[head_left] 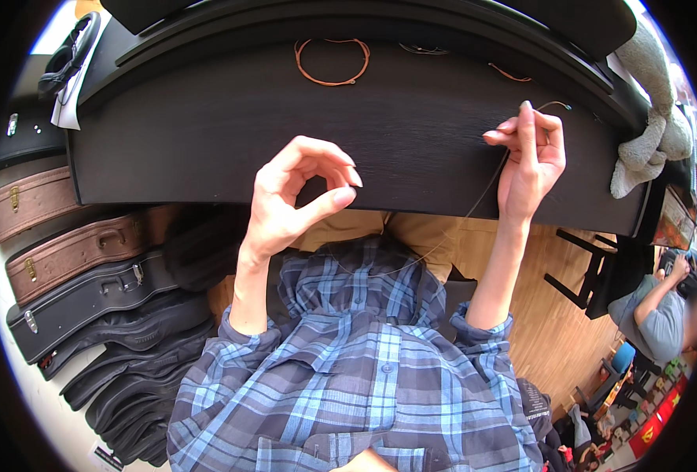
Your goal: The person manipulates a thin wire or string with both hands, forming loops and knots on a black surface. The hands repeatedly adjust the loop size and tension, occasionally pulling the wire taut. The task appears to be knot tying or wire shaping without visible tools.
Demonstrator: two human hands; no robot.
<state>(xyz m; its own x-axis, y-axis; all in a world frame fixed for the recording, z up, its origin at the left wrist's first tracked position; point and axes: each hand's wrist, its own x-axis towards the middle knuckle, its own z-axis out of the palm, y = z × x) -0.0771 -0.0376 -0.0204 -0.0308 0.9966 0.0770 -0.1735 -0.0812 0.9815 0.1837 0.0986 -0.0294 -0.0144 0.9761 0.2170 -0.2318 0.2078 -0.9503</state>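
Note:
My right hand [527,161] is raised over the dark surface, its thumb and fingers closed on a thin guitar string [486,193]. A short end of the string with a small greenish tip sticks out to the right of the fingers. The rest runs down past the surface's near edge and curves leftward in front of my shirt. My left hand [297,185] is curled in a ring, thumb tip and fingertips nearly meeting; anything pinched there is too fine to make out. Beyond the hands lies a coiled copper-coloured string [332,82].
A pale thin coil [424,50] and a short copper-coloured piece [510,73] lie at the back of the black surface [183,149]. Guitar cases [89,256] stand in a row at left. A grey plush toy [645,153] hangs at right; another person [659,315] is beyond.

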